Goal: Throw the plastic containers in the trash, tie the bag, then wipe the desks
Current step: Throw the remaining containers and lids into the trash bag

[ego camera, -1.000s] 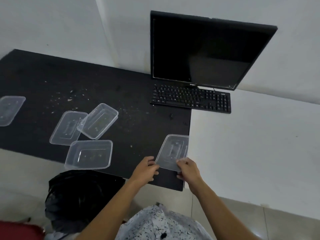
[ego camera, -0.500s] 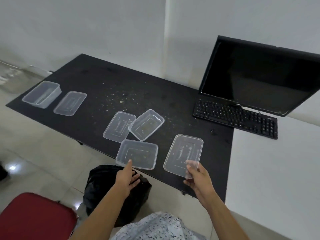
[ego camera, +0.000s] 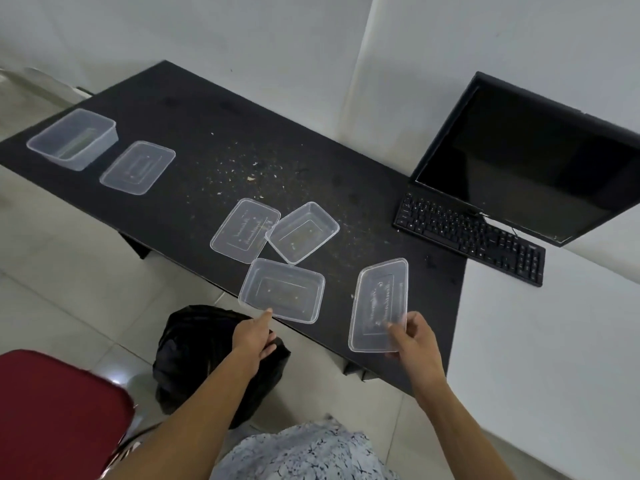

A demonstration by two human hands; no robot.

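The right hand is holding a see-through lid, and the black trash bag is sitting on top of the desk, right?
Not quite. The right hand does hold the see-through lid, but the black trash bag is on the floor in front of the black desk, not on top of it. The head view shows this.

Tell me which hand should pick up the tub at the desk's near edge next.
Left. The left hand holds nothing and its fingertip is at the near rim of the tub, with the black trash bag just below. The right hand is occupied, pinching a lid.
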